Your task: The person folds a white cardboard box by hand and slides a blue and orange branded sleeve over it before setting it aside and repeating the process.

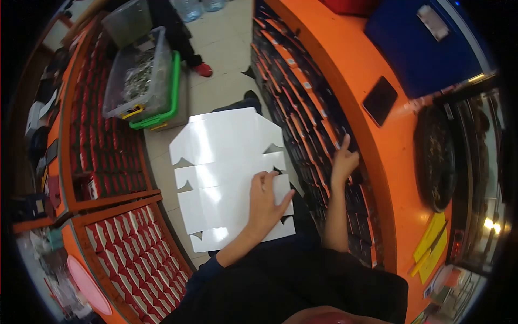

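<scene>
Over the lap, left hand [267, 202] lies open on flat carton blank [229, 178], long axis running away.

Floor strip [226, 59] between shelving runs open toward top of view. Flat white carton blank [226, 178] spans lap, covers most of near aisle. Left flank blocked: clear bin [140, 75] on green crate [174, 89], red-box shelf [102, 146] behind. Right flank walled by orange-box shelf [307, 108]; right hand [344, 159] against it. Orange counter [372, 54] above carries black tablet [380, 100], round dark tray [436, 156].
</scene>
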Demonstrator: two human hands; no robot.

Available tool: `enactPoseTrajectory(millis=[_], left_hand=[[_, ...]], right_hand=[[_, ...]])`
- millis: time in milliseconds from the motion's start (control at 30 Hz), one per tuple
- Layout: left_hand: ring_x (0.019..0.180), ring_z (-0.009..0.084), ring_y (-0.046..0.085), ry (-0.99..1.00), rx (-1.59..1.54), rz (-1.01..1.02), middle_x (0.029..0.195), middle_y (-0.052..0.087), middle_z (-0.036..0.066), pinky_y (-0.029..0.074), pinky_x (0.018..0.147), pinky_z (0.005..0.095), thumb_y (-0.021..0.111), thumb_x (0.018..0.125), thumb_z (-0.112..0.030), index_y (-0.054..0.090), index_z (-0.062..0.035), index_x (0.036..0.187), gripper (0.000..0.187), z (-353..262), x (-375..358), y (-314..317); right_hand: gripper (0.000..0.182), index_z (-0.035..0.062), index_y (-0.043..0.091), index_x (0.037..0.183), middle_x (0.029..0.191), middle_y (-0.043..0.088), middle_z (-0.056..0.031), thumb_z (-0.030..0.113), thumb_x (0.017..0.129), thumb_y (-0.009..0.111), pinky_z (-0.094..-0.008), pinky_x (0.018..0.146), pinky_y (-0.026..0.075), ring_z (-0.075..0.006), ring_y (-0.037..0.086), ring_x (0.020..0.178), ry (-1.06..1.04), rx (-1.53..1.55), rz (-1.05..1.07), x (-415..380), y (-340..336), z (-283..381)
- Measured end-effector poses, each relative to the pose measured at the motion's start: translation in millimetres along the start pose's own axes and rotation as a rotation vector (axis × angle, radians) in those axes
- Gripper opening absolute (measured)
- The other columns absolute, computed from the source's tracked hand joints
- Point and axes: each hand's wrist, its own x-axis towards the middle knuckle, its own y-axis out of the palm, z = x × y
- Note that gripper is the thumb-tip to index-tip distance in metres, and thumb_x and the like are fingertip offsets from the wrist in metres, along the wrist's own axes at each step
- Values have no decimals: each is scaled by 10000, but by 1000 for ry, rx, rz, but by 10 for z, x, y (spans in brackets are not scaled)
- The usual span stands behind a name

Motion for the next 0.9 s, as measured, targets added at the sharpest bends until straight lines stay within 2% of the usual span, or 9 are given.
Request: enactPoseTrajectory(millis=[67, 133, 167, 233, 267, 333, 433, 700, 900], left_hand=[[1064, 366, 499, 21, 228, 2, 1138, 473, 220, 418, 902, 471, 812, 731, -265, 521, 13, 1223, 636, -57, -19, 33], [992, 353, 497, 61, 327, 0, 1098, 472, 217, 407, 792, 439, 828, 691, -311, 493, 30, 1276, 755, 0, -59, 87], [973, 336, 490, 79, 361, -12, 1109, 467, 208, 399, 770, 425, 825, 691, -304, 498, 26, 1277, 748, 19, -73, 98], [986, 326, 483, 46, 322, -10, 1095, 457, 194, 400, 772, 423, 809, 706, -260, 504, -2, 1270, 691, -6, -70, 61], [998, 330, 485, 15, 269, 5, 1089, 459, 189, 401, 788, 430, 798, 720, -251, 504, -14, 1268, 666, -19, -65, 24], [1011, 334, 487, -17, 226, 12, 1084, 462, 185, 403, 804, 437, 788, 734, -241, 504, -27, 1267, 641, 13, -59, -20], [993, 306, 521, 45, 100, 9, 1042, 479, 162, 433, 807, 405, 751, 774, -199, 493, -52, 1282, 589, 26, -70, -98], [626, 162, 628, -327, -205, 194, 748, 647, 91, 508, 606, 293, 574, 946, -98, 621, 34, 1021, 159, -84, -175, -688], [841, 77, 627, -395, -562, 254, 993, 648, 45, 515, 725, 229, 533, 1007, -144, 588, 16, 1135, 212, -351, -135, -882]], right_hand=[[730, -109, 558, 648, 504, 525, -162, 566, 925, 585, -454, 495, 397, -304, 484, 454, -164, -56, -197, -92, 58, 17], [689, -131, 562, 705, 566, 563, -163, 516, 938, 595, -434, 537, 407, -208, 469, 537, 36, -102, 114, -84, -180, 107], [653, -77, 524, 551, 469, 403, -71, 412, 979, 582, -430, 466, 247, -159, 323, 471, -110, 6, 44, -162, -234, 119], [299, -64, 558, 1128, 785, 639, -128, 163, 954, 644, -354, 636, 488, -181, 604, 700, -175, 281, -185, -349, -235, -5], [511, -23, 336, 1380, 980, 659, -198, 89, 961, 606, -334, 791, 521, -238, 655, 922, -78, 428, -1, -456, -344, -83], [484, 60, 316, 1436, 702, 470, 4, 63, 996, 520, -241, 615, 385, -89, 443, 645, -9, 430, 309, -717, -568, 80], [507, 109, 266, 1472, 658, 323, 36, 69, 1011, 475, -237, 576, 286, -63, 294, 609, -25, 609, 443, -1060, -626, 471], [600, 144, 156, 1524, 689, 350, 42, 69, 1016, 465, -195, 593, 292, -46, 326, 640, -247, 723, 475, -1016, -655, 890], [589, 89, 218, 1515, 656, 394, 39, 33, 993, 487, -199, 570, 326, -25, 367, 611, -147, 595, 695, -918, -821, 1000]])
